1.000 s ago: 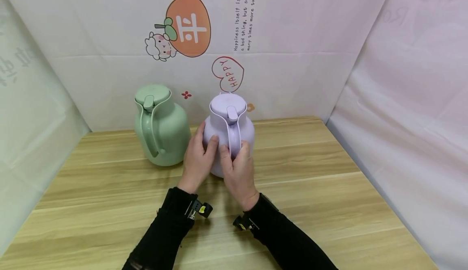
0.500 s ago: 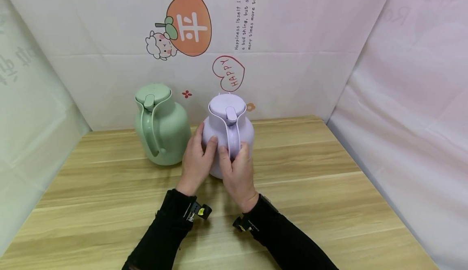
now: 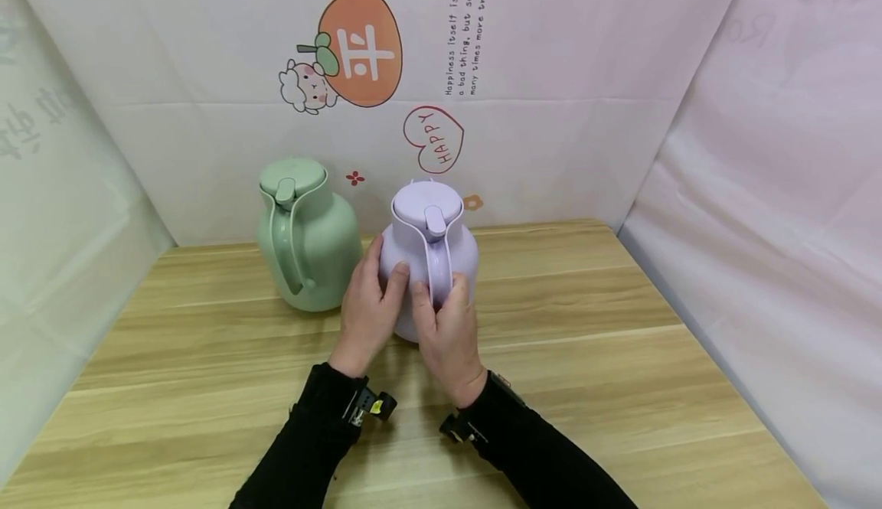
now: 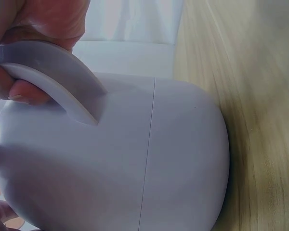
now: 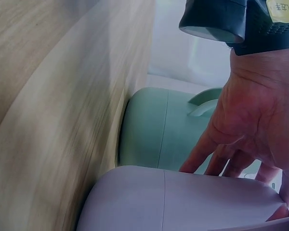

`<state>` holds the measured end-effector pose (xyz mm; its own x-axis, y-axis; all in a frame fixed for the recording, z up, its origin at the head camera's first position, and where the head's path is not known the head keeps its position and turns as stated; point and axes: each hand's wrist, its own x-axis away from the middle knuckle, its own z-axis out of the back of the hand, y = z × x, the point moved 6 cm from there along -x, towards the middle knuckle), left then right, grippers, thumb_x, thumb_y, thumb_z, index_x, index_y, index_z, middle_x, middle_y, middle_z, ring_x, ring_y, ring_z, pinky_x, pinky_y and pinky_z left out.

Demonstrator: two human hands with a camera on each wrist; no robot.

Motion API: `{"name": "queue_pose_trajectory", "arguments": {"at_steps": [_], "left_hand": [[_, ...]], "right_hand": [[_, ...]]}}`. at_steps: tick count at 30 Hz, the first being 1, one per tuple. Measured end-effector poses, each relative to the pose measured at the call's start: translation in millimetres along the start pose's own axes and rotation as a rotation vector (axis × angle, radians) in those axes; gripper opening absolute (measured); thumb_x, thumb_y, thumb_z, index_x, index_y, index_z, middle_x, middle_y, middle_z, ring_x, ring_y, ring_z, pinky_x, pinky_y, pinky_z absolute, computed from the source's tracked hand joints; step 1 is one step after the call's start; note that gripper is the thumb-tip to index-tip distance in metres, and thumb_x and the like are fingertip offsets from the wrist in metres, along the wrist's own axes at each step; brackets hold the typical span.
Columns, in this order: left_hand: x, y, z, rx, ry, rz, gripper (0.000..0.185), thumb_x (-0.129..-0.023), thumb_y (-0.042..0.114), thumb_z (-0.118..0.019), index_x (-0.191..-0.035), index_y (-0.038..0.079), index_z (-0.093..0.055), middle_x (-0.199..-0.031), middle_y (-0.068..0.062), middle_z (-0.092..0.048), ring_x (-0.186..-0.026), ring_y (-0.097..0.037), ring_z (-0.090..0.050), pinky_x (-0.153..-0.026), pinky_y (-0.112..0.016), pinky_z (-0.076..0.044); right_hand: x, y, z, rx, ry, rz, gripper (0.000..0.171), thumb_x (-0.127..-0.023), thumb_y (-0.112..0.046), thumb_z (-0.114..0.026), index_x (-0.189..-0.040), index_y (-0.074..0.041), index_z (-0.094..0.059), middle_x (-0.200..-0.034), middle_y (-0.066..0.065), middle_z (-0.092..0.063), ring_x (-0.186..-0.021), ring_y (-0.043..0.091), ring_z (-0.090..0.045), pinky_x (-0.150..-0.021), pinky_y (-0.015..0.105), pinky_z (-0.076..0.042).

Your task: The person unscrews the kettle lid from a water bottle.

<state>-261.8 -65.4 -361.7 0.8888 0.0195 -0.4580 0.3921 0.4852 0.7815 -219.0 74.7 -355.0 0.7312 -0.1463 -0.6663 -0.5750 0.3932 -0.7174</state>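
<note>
A lilac jug (image 3: 458, 252) with a lid stands upright on the wooden table (image 3: 586, 340), handle towards me. My right hand (image 3: 448, 325) grips the handle (image 4: 58, 72); its fingers (image 4: 48, 19) curl round it in the left wrist view. My left hand (image 3: 368, 310) lies flat against the jug's left side, fingers straight, as the right wrist view also shows on the left hand (image 5: 250, 130). A mint green jug (image 3: 317, 249) stands just left of the lilac one, untouched.
White printed sheets wall the table at the back and on both sides. The green jug (image 5: 149, 130) sits close behind my left hand, a small gap from the lilac jug (image 5: 183, 202). Bare wood stretches to the right and front.
The lilac jug has edged slightly left, towards the green jug and me, with both hands keeping the same hold. The green jug has not moved.
</note>
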Motion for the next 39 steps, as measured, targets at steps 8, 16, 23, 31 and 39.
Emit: {"name": "queue_pose_trajectory", "arguments": {"at_steps": [8,16,23,31,39], "left_hand": [[4.8,2.7,3.1,-0.008,0.014,-0.008,0.070,-0.109,0.044,-0.051,-0.161,0.002,-0.033,-0.153,-0.023,-0.050,-0.136,-0.038,-0.055,-0.108,-0.059,-0.047],[10.7,4.8,5.5,-0.029,0.021,0.004,0.070,-0.109,0.044,-0.051,-0.162,0.004,-0.032,-0.155,-0.023,-0.048,-0.139,-0.039,-0.052,-0.109,-0.061,-0.045],[15.1,6.3,7.6,-0.044,0.028,0.008,0.070,-0.109,0.045,-0.050,-0.161,0.003,-0.033,-0.154,-0.024,-0.049,-0.138,-0.040,-0.053,-0.108,-0.061,-0.046],[19.1,8.2,8.8,-0.052,0.031,0.008,0.069,-0.108,0.044,-0.051,-0.162,0.003,-0.033,-0.153,-0.025,-0.049,-0.137,-0.040,-0.052,-0.108,-0.061,-0.045],[19.0,7.2,9.0,-0.044,0.031,-0.005,0.070,-0.108,0.042,-0.053,-0.161,0.001,-0.033,-0.153,-0.026,-0.049,-0.137,-0.041,-0.053,-0.108,-0.060,-0.045]], "right_hand": [[4.2,-5.1,0.5,0.018,0.000,0.020,0.028,-0.104,-0.022,-0.061,-0.112,0.002,-0.051,-0.098,0.017,-0.062,-0.084,0.025,-0.064,-0.068,0.038,-0.053],[7.9,-8.6,2.2,0.041,-0.005,0.031,0.028,-0.104,-0.022,-0.062,-0.113,0.002,-0.051,-0.097,0.016,-0.062,-0.083,0.024,-0.064,-0.067,0.037,-0.054],[12.0,-12.7,3.9,0.051,0.008,0.047,0.027,-0.103,-0.021,-0.063,-0.111,0.003,-0.052,-0.091,0.014,-0.062,-0.078,0.023,-0.063,-0.064,0.036,-0.052],[14.0,-13.8,5.6,0.049,0.017,0.058,0.026,-0.102,-0.019,-0.064,-0.110,0.003,-0.052,-0.090,0.014,-0.062,-0.077,0.023,-0.063,-0.063,0.036,-0.052],[15.0,-12.9,5.9,0.035,0.010,0.074,0.026,-0.102,-0.019,-0.064,-0.111,0.002,-0.052,-0.090,0.014,-0.063,-0.077,0.022,-0.064,-0.063,0.035,-0.053]]}}
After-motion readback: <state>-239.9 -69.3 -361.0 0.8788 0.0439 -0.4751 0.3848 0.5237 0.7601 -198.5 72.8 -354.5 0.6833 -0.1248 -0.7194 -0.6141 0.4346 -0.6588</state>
